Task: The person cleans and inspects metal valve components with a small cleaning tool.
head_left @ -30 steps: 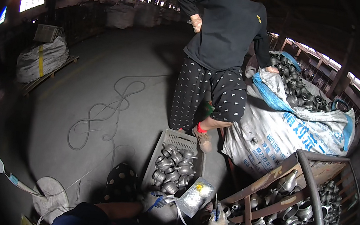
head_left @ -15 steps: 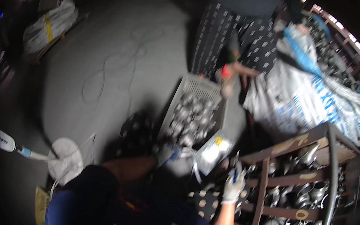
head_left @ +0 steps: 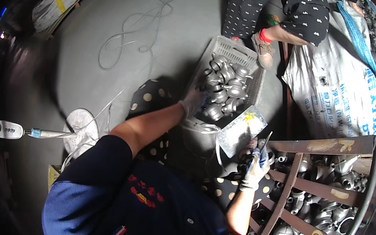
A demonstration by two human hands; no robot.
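Observation:
My left hand [head_left: 193, 102], in a pale glove, reaches to the near left side of a grey plastic crate [head_left: 257, 86]. Its fingers are dark and blurred against the grey metal castings [head_left: 226, 87] heaped inside, so their grip cannot be made out. My right hand [head_left: 256, 171], gloved in white with blue at the fingers, is closed around a slim pointed tool [head_left: 266, 141] whose tip sticks upward. Between the hands lies a shiny flat silvery sheet [head_left: 241, 132] with a yellow mark, tilted by the crate's near end.
At right stands a rusty metal-barred bin [head_left: 294, 178] full of castings. Behind it leans a large white woven sack [head_left: 339, 95]. Another person's shoe [head_left: 263, 52] is beside the crate. A standing fan [head_left: 8, 129] occupies the left; a loose cable [head_left: 121, 47] coils across the floor.
My left hand has moved away from me, from the crate's near end to the castings. The view has shifted, and the crate appears higher. My right hand still grips the slim tool.

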